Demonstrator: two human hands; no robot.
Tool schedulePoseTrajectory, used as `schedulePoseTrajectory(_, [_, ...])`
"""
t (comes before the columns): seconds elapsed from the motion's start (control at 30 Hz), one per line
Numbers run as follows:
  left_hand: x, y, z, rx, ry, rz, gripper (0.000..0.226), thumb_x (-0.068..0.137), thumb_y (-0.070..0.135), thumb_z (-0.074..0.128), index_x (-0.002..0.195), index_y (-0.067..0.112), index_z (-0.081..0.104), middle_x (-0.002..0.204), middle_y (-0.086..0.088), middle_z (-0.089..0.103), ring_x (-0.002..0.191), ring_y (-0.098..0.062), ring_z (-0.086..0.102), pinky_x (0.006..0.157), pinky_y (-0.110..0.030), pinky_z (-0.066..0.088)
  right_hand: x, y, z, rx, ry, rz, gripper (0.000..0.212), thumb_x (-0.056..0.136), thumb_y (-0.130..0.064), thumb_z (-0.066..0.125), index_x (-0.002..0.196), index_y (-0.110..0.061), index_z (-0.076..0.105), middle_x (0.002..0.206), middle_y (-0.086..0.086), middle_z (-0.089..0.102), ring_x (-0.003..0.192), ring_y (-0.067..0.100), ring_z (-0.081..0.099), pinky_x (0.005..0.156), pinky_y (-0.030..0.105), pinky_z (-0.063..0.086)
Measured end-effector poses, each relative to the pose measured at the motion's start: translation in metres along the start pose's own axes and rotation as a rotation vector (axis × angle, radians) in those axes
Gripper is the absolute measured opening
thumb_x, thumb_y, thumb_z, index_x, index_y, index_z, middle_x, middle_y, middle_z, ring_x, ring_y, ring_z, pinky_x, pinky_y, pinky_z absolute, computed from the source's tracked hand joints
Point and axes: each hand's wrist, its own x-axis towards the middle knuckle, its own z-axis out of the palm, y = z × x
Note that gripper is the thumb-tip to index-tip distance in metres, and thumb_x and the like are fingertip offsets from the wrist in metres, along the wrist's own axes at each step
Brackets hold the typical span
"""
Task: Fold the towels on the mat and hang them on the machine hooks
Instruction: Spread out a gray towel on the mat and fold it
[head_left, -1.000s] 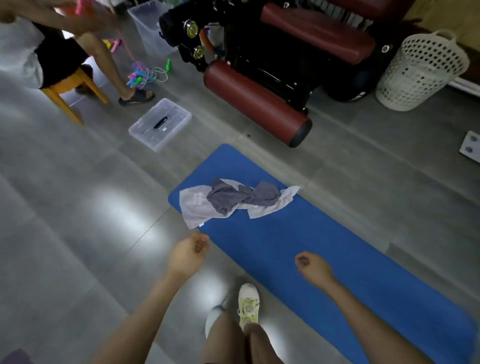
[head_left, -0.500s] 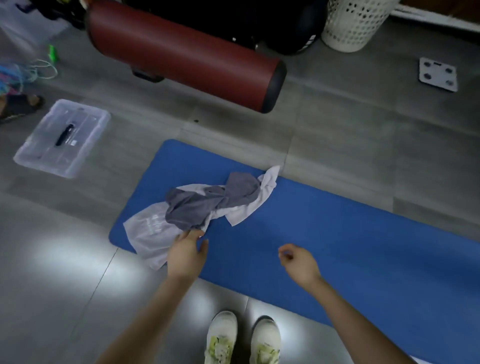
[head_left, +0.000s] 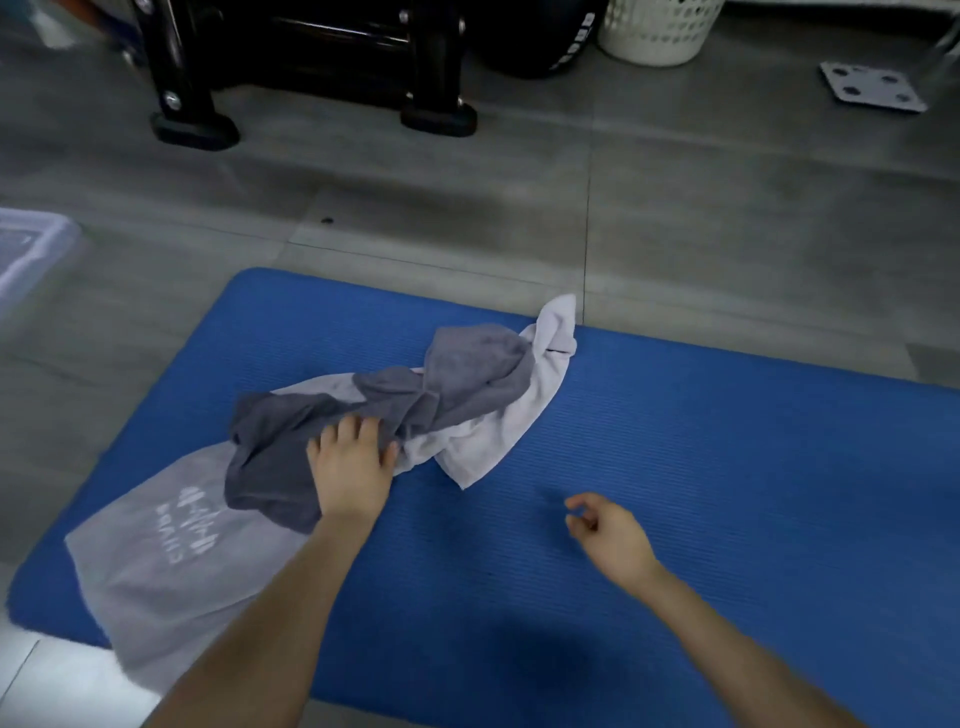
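- Head view, looking down at the blue mat (head_left: 727, 467), which lies flat on the grey tiled floor (head_left: 727, 208) and runs from the lower left corner out past the right edge.
- Two towels sit in a heap on the left half of the mat, both unfolded.
- The pale grey towel (head_left: 171, 587) is underneath. Its near end is spread flat with white print on it and hangs over the mat's near corner onto the floor. Its far end is twisted up and pokes just past the mat's far edge.
- The dark grey towel (head_left: 467, 369) is bunched and crumpled on top, draped along the middle of the pale one.
- Left hand (head_left: 353, 467) is right on the dark grey towel, palm down, fingers bent into the folds and thumb out to the side by the pale cloth. I cannot tell whether any cloth is actually pinched.
- Right hand (head_left: 608, 535) hangs over bare mat to the right of the heap, clear of both towels. Its fingers are loosely curled, thumb and forefinger close together, with nothing in them.
- Up at the far side stands the machine (head_left: 311, 47), a black frame with two feet planted on the floor, well apart from the mat.
- Right of it is a white perforated basket (head_left: 654, 31), and further right a flat white scale (head_left: 872, 85) on the floor.
- A clear plastic box (head_left: 26, 249) peeks in at the left edge, near the mat's far left corner.
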Motion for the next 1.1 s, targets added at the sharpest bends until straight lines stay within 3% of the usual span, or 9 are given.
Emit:
schedulePoseTrajectory(0.07, [0.016, -0.010, 0.023, 0.056, 0.007, 0.049, 0.042, 0.069, 0.023, 0.079, 0.104, 0.003, 0.065, 0.102, -0.021, 0.065, 0.094, -0.042, 0.059, 0.080, -0.051, 0.043, 0.015, 0.013, 0.014, -0.055, -0.016, -0.052, 0.023, 0.095, -0.021, 0.051, 0.117, -0.017, 0.057, 0.072, -0.019, 0.047, 0.062, -0.003, 0.046, 0.059, 0.010, 0.036])
schedulePoseTrajectory(0.13, [0.025, -0.017, 0.034, 0.120, 0.002, 0.098, 0.045, 0.065, 0.021, 0.082, 0.103, 0.004, 0.066, 0.094, -0.020, 0.067, 0.086, -0.040, 0.061, 0.078, -0.049, 0.044, 0.020, 0.023, 0.021, -0.126, -0.064, -0.096, 0.024, 0.096, -0.023, 0.049, 0.119, -0.020, 0.055, 0.069, -0.017, 0.047, 0.060, -0.003, 0.045, 0.058, 0.011, 0.036])
schedulePoseTrajectory(0.3, [0.020, -0.020, 0.009, 0.163, 0.158, 0.338, 0.023, 0.055, 0.006, 0.084, 0.068, 0.012, 0.065, 0.057, -0.005, 0.059, 0.057, -0.027, 0.057, 0.069, -0.038, 0.039, -0.002, 0.024, 0.009, -0.165, -0.078, -0.131, 0.026, 0.095, -0.024, 0.050, 0.120, -0.021, 0.055, 0.074, -0.018, 0.051, 0.063, -0.003, 0.048, 0.061, 0.011, 0.037])
schedulePoseTrajectory(0.47, [0.026, 0.007, -0.056, -0.104, 0.476, 0.663, 0.010, 0.079, 0.020, 0.061, 0.071, 0.017, 0.065, 0.059, 0.005, 0.061, 0.068, -0.011, 0.050, 0.096, -0.019, 0.025, -0.036, 0.013, -0.027, -0.135, -0.027, -0.181, 0.025, 0.093, -0.027, 0.056, 0.118, -0.026, 0.055, 0.076, -0.015, 0.058, 0.065, 0.000, 0.052, 0.066, 0.010, 0.040])
schedulePoseTrajectory(0.67, [0.027, 0.062, -0.142, -0.136, 0.299, 0.905, 0.032, 0.080, 0.043, 0.047, 0.078, 0.023, 0.073, 0.068, 0.011, 0.070, 0.065, -0.013, 0.066, 0.081, -0.026, 0.034, -0.055, -0.015, -0.102, 0.027, 0.101, -0.317, 0.037, 0.081, -0.043, 0.068, 0.114, -0.042, 0.051, 0.099, -0.018, 0.057, 0.090, -0.001, 0.054, 0.077, 0.014, 0.045])
schedulePoseTrajectory(0.8, [0.006, 0.127, -0.181, -0.169, 0.368, 0.887, 0.032, 0.075, 0.046, 0.049, 0.070, 0.022, 0.070, 0.054, 0.008, 0.064, 0.047, -0.023, 0.058, 0.058, -0.024, 0.041, -0.066, -0.040, -0.129, 0.331, 0.143, -0.421, 0.039, 0.074, -0.044, 0.074, 0.107, -0.047, 0.055, 0.103, -0.017, 0.060, 0.094, 0.003, 0.058, 0.088, 0.030, 0.050])
schedulePoseTrajectory(0.9, [-0.011, 0.185, -0.202, -0.178, 0.408, 0.832, 0.026, 0.071, 0.046, 0.057, 0.064, 0.023, 0.066, 0.048, 0.008, 0.059, 0.043, -0.021, 0.053, 0.051, -0.013, 0.026, -0.077, -0.041, -0.151, 0.512, 0.235, -0.472, 0.041, 0.072, -0.041, 0.076, 0.106, -0.045, 0.054, 0.103, -0.015, 0.061, 0.094, 0.005, 0.061, 0.088, 0.030, 0.051])
schedulePoseTrajectory(0.97, [-0.024, 0.228, -0.211, -0.212, 0.413, 0.809, 0.019, 0.068, 0.041, 0.065, 0.065, 0.022, 0.064, 0.050, 0.007, 0.061, 0.046, -0.020, 0.056, 0.051, -0.016, 0.025, -0.085, -0.028, -0.168, 0.594, 0.278, -0.482, 0.045, 0.072, -0.037, 0.077, 0.111, -0.040, 0.053, 0.104, -0.013, 0.061, 0.096, 0.006, 0.061, 0.089, 0.027, 0.050])
schedulePoseTrajectory(1.1, [-0.050, 0.327, -0.219, -0.384, 0.264, 0.596, 0.018, 0.075, 0.043, 0.069, 0.074, 0.025, 0.064, 0.065, 0.008, 0.065, 0.072, -0.013, 0.063, 0.063, -0.025, 0.041, -0.099, 0.019, -0.210, 0.764, 0.310, -0.468, 0.050, 0.075, -0.024, 0.077, 0.118, -0.028, 0.053, 0.105, -0.004, 0.063, 0.088, 0.007, 0.065, 0.084, 0.024, 0.053])
